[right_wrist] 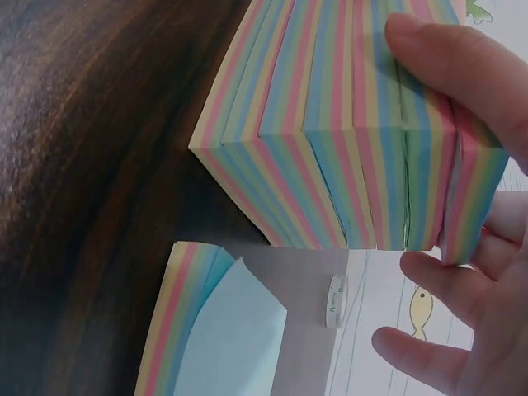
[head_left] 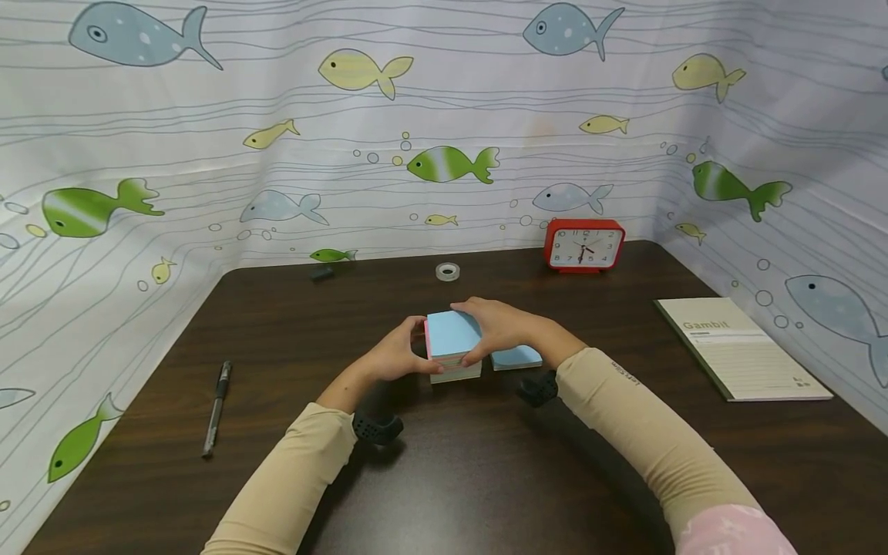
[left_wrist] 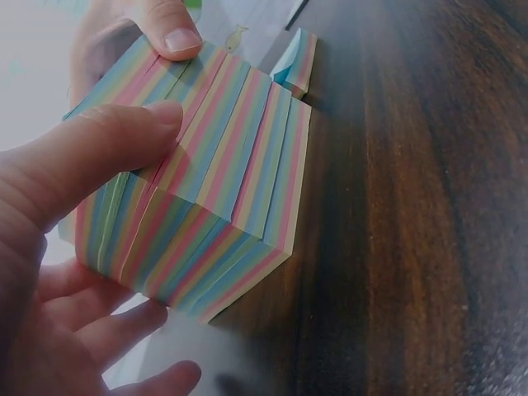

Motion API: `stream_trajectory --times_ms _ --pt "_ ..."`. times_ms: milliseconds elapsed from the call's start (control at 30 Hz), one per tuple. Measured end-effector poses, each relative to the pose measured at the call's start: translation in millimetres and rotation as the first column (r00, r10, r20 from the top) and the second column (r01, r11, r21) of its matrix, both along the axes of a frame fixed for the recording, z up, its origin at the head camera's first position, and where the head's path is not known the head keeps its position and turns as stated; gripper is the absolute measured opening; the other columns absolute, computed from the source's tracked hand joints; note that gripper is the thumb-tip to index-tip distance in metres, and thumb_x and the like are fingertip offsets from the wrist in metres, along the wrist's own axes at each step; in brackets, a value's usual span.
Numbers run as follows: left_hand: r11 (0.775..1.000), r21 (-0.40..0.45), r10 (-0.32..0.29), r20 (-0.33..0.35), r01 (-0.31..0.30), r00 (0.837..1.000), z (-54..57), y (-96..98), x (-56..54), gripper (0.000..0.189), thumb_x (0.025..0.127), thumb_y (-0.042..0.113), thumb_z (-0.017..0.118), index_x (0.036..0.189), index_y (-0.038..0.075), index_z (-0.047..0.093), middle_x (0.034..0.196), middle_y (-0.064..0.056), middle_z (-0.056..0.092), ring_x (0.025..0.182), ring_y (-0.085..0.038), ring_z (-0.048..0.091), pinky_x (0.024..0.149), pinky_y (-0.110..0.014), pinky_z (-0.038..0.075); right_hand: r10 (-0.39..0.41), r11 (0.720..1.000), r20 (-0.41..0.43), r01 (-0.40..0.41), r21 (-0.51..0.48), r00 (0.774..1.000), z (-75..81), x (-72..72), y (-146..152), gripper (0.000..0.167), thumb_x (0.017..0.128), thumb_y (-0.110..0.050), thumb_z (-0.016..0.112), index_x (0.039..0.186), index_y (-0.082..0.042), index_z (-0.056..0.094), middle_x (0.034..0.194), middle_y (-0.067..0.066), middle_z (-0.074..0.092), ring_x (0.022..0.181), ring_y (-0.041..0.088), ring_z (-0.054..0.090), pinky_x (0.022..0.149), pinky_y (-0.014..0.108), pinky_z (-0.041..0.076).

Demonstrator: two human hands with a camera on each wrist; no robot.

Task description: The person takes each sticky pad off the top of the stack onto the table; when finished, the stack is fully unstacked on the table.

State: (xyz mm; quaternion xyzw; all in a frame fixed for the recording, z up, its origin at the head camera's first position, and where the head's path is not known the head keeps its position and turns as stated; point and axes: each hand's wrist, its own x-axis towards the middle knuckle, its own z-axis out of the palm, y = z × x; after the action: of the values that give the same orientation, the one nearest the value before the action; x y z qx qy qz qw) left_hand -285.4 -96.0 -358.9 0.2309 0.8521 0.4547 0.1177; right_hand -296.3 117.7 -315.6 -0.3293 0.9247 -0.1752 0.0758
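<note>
A tall stack of square sticky note pads stands on the dark table, blue on top, its sides striped pink, yellow, green and blue. The left hand holds the stack's upper left part, thumb on the near side. From the right, the right hand grips the upper pads, its thumb pressed on the near striped side and a finger at the top pad. Beside the stack, partly behind the right wrist, lies a thinner pad with a lifted blue top sheet.
Behind the stack is a tape roll; a small dark object lies farther left. A red clock stands at the back right. A notebook lies on the right, a pen on the left. A fish-print curtain encloses the table.
</note>
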Motion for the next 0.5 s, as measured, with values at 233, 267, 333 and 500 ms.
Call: stream_trajectory --times_ms 233,267,333,500 --pt "1.000 0.021 -0.008 0.006 0.008 1.000 1.3 -0.5 -1.6 0.086 0.064 0.022 0.078 0.129 -0.001 0.025 0.128 -0.015 0.035 0.119 -0.028 0.034 0.094 -0.041 0.030 0.006 0.999 -0.046 -0.008 -0.032 0.999 3.3 1.9 4 0.090 0.061 -0.041 0.076 0.134 -0.006 0.033 0.120 0.009 0.043 0.098 0.020 0.044 0.081 0.034 0.042" --pt "1.000 0.018 -0.006 0.002 0.006 1.000 1.1 -0.7 -2.1 0.086 0.064 0.022 0.078 0.128 -0.001 0.026 0.128 -0.015 0.035 0.119 -0.028 0.034 0.094 -0.042 0.030 0.004 0.999 -0.051 -0.006 -0.034 0.999 4.1 2.5 5 0.090 0.061 -0.041 0.076 0.133 -0.007 0.034 0.120 0.009 0.044 0.098 0.020 0.044 0.081 0.034 0.042" --pt "1.000 0.015 -0.002 0.002 0.002 1.000 0.8 -1.0 -2.5 0.086 0.064 0.023 0.078 0.128 0.000 0.026 0.128 -0.015 0.036 0.119 -0.029 0.034 0.094 -0.043 0.030 -0.003 0.999 -0.054 0.001 -0.036 0.999 5.6 3.9 7 0.090 0.061 -0.040 0.076 0.133 -0.006 0.034 0.120 0.009 0.044 0.098 0.020 0.044 0.082 0.034 0.042" --pt "1.000 0.014 -0.002 0.020 0.002 1.000 -1.1 -0.6 -1.8 0.085 0.064 0.023 0.078 0.128 0.000 0.026 0.129 -0.015 0.034 0.120 -0.030 0.033 0.094 -0.044 0.029 -0.019 0.999 -0.055 0.018 -0.034 0.998 6.8 8.1 17 0.091 0.062 -0.041 0.075 0.134 -0.006 0.033 0.121 0.009 0.043 0.099 0.021 0.043 0.082 0.036 0.040"
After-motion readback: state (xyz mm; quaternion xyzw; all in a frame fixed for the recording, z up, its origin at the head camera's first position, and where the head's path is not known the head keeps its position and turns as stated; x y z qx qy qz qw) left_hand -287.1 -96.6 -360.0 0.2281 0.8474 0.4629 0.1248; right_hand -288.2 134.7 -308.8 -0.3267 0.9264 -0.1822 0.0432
